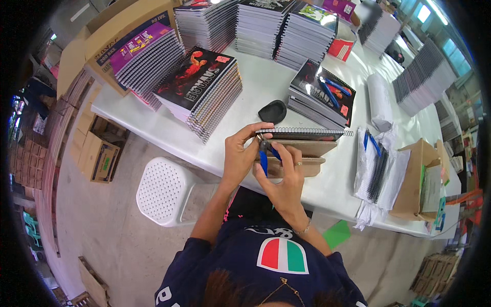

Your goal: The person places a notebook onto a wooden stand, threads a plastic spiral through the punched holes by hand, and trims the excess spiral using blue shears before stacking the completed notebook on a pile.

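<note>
A spiral notebook [307, 136] stands on edge with its wire coil upward, leaning in a brown board stand [307, 148] at the table's near edge. My left hand [238, 156] grips the left end of the notebook, fingertips at the coil. My right hand [286, 184] is closed around blue-handled cutting pliers [263, 159], whose jaws touch or nearly touch the coil's left end. Whether wire lies between the jaws is too small to tell. Just behind the notebook lies a black rounded pad [272, 111].
Notebook stacks [197, 89] line the table's left and back. More blue-handled pliers [335, 92] lie on a right-hand stack [317, 105]. Farther right are bubble wrap [360, 176] with black coils [378, 176] and an open cardboard box [409, 179]. A white stool [163, 192] stands left.
</note>
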Tool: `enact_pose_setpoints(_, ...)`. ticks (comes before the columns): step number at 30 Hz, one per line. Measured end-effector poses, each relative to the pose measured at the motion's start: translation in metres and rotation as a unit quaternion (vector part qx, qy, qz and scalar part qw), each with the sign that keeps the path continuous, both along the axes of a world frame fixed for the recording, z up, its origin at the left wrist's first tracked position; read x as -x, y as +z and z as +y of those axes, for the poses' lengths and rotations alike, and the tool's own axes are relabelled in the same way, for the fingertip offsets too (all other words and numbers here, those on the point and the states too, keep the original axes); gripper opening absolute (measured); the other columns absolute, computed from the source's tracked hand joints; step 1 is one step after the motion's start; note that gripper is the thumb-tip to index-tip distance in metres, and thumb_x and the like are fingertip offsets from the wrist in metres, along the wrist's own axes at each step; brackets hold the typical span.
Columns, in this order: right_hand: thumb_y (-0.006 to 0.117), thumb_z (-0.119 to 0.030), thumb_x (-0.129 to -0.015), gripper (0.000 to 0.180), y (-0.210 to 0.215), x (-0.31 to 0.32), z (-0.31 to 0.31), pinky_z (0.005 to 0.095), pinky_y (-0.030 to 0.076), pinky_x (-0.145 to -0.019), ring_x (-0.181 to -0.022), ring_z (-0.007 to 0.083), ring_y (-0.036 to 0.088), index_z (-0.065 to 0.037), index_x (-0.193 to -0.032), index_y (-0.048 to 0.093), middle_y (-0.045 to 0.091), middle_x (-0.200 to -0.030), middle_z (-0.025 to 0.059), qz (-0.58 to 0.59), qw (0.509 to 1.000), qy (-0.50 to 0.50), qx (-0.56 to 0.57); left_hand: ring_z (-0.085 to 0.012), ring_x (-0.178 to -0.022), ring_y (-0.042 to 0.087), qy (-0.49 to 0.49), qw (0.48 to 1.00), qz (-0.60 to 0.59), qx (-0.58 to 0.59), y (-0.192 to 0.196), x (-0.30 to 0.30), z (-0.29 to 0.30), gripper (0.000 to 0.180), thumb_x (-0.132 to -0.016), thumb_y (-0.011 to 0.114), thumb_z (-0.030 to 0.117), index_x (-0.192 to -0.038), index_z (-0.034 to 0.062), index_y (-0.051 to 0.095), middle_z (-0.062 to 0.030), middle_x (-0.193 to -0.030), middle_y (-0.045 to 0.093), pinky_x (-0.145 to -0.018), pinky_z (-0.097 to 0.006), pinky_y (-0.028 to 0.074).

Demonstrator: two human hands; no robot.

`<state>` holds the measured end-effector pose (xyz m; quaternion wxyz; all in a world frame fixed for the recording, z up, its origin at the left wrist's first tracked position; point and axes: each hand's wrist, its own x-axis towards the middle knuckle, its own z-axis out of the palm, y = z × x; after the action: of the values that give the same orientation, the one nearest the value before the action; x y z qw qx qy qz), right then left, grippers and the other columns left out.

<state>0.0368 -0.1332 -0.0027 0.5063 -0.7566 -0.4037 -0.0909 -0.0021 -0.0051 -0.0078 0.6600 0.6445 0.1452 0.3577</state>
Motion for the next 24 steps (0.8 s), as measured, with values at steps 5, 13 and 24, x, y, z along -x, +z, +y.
enact_pose_setpoints(5,0.077,-0.02,-0.076,0.046,0.01,0.005,0.0,0.0362,0.053,-0.069,-0.079,0.0304,0.064,-0.003,-0.114,0.057,0.058,-0.098,0.0147,0.028,0.998,0.003,0.05,-0.0162,-0.092,0.069,0.015,1.0,0.003,-0.007,0.0,0.0,-0.003,0.03,-0.088,0.048,-0.008,-0.108,0.0008,0.068,-0.0096,-0.101,0.071,-0.074,-0.024,0.054)
enact_pose_setpoints(13,0.049,-0.017,-0.099,0.031,0.026,-0.012,-0.011,0.0282,0.052,-0.075,-0.084,0.0169,0.062,-0.004,-0.124,0.039,0.058,-0.1,0.0103,0.65,0.671,0.332,-0.134,-0.0166,-0.095,0.068,0.017,0.998,0.045,-0.046,0.002,0.002,-0.005,0.025,-0.09,0.054,-0.002,-0.111,0.0021,0.067,-0.0102,-0.102,0.07,-0.077,-0.026,0.053)
enact_pose_setpoints(24,0.056,-0.013,-0.089,0.038,-0.085,-0.109,-0.175,0.0432,0.036,-0.098,-0.109,0.0388,0.051,0.001,-0.124,0.051,0.054,-0.118,0.0232,-0.035,0.958,-0.212,0.189,-0.0135,-0.107,0.054,0.015,0.999,0.035,-0.025,0.009,0.006,-0.008,0.02,-0.098,0.045,0.007,-0.114,0.0012,0.055,-0.0091,-0.115,0.061,-0.098,-0.029,0.039)
